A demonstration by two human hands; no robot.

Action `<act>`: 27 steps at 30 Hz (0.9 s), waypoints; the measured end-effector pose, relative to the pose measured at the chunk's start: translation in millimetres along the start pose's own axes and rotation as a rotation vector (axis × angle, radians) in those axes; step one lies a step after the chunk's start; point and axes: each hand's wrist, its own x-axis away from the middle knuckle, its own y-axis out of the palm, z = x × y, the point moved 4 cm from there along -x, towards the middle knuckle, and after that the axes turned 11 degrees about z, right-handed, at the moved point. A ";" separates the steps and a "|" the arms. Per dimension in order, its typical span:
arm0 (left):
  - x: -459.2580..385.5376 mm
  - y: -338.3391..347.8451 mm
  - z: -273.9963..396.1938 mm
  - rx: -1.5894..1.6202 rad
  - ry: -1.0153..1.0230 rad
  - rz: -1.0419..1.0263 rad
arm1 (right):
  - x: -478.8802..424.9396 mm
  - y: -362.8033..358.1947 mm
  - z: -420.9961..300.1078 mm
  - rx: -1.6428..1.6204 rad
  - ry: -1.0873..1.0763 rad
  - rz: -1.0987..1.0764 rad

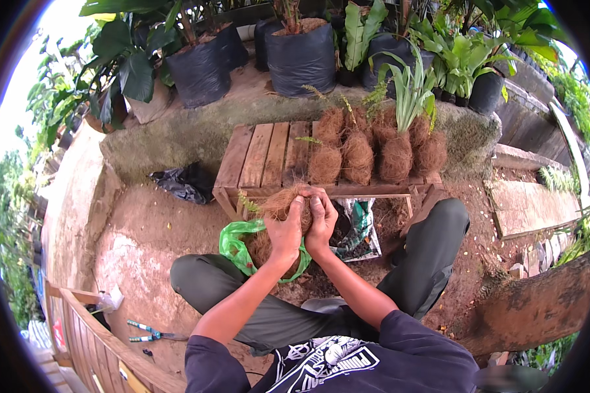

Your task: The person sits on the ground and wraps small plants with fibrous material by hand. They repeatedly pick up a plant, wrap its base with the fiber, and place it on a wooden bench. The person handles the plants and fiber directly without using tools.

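Note:
Between my left hand (pixel 286 228) and my right hand (pixel 320 221) is a bundle of brown coconut fibre (pixel 280 202), pressed from both sides, thumbs on top. A small green fern frond (pixel 248 202) sticks out at its left. Below my hands, a green plastic bag (pixel 233 245) holds more loose fibre (pixel 259 245). Just beyond stands a low wooden slatted table (pixel 260 157). Several fibre-wrapped plant balls (pixel 358 157) stand on its right part, some with fern fronds, one with a long-leaved green plant (pixel 409 96).
Under the table lies a printed plastic sack (pixel 366 233) with dark material. A black plastic bag (pixel 184 182) is left of it. Garden shears (pixel 152 333) lie on the ground at lower left, near a wooden railing (pixel 103 339). Potted plants in black bags (pixel 301 61) line the concrete ledge (pixel 187 132).

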 end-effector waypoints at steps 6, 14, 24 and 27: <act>-6.3 -0.6 3.7 0.006 -0.011 -0.163 | -5.4 -1.6 0.4 -0.180 0.189 -0.002; -10.0 9.6 13.1 0.014 -0.019 -0.329 | -5.8 -2.6 -12.8 -0.222 0.093 0.148; -17.5 2.0 -1.5 0.023 -0.140 -0.332 | -14.8 1.5 -25.2 -0.005 -0.067 -0.017; -17.5 0.4 5.8 -0.013 -0.139 -0.367 | -15.5 3.2 -30.8 0.039 -0.147 -0.163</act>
